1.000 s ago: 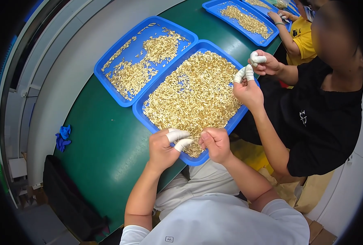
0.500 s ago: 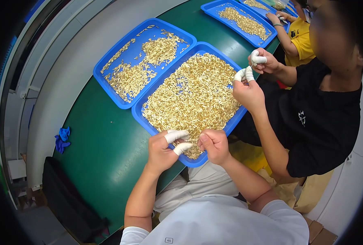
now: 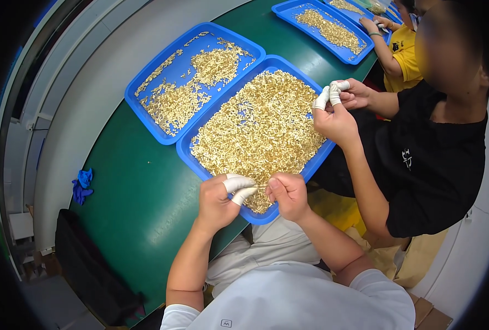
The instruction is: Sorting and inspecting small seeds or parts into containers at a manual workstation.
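Observation:
Both my hands are over the near corner of a blue tray (image 3: 184,144) heaped with small gold-coloured metal pieces (image 3: 258,129). My left hand (image 3: 217,198) wears white finger cots on thumb and forefinger, their tips pinched together. Anything between them is too small to make out. Close by on the right, my right hand (image 3: 290,193) is bare, its thumb pressed against curled fingers. What it grips, if anything, is hidden. A small gap separates the two sets of fingertips, with loose pieces beneath them.
A second blue tray (image 3: 140,113) with scattered gold pieces adjoins on the left. On the green table (image 3: 140,220) lies a crumpled blue glove (image 3: 83,186). At right, a co-worker in black (image 3: 420,159) reaches over my tray's edge. Another blue tray (image 3: 288,12) stands farther back near a person in yellow (image 3: 404,52).
My left thumb and forefinger have closed from apart into a pinch. My right hand stays nearly still. The co-worker's two hands have come together.

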Motion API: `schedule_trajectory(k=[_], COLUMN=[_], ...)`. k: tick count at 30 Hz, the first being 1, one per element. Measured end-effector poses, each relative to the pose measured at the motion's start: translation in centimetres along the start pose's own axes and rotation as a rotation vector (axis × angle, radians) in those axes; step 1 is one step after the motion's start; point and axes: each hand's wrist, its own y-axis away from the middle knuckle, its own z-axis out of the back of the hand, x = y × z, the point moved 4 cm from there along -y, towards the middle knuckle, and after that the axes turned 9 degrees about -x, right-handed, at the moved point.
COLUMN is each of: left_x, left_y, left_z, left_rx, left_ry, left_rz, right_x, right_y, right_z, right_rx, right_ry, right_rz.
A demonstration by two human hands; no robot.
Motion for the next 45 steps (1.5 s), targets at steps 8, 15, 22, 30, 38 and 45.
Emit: schedule_trajectory(k=[8, 15, 22, 30, 38, 45], left_x=[-0.2, -0.4, -0.2, 0.2, -0.3, 0.3], left_y=[0.1, 0.1, 0.1, 0.0, -0.1, 0.1], left_z=[-0.3, -0.2, -0.2, 0.0, -0.2, -0.5], left_rx=[0.005, 0.026, -0.007, -0.047, 0.004, 0.021], left_ry=[-0.008, -0.004, -0.007, 0.024, 0.032, 0.067], left_rz=[-0.056, -0.060, -0.101, 0.004, -0.046, -0.022], right_x=[0.0, 0.0, 0.3, 0.4, 0.4, 0.3], right_y=[0.0, 0.0, -0.1, -0.2, -0.2, -0.1], right_z=[-0.1, -0.1, -0.3, -0.2, -0.3, -0.5], right_rx=[0.018, 0.005, 0.002, -0.003, -0.002, -0.004], right_ry=[-0.005, -0.002, 0.026, 0.006, 0.001, -0.004], right_rz=[0.030, 0.013, 0.043, 0.014, 0.024, 0.053])
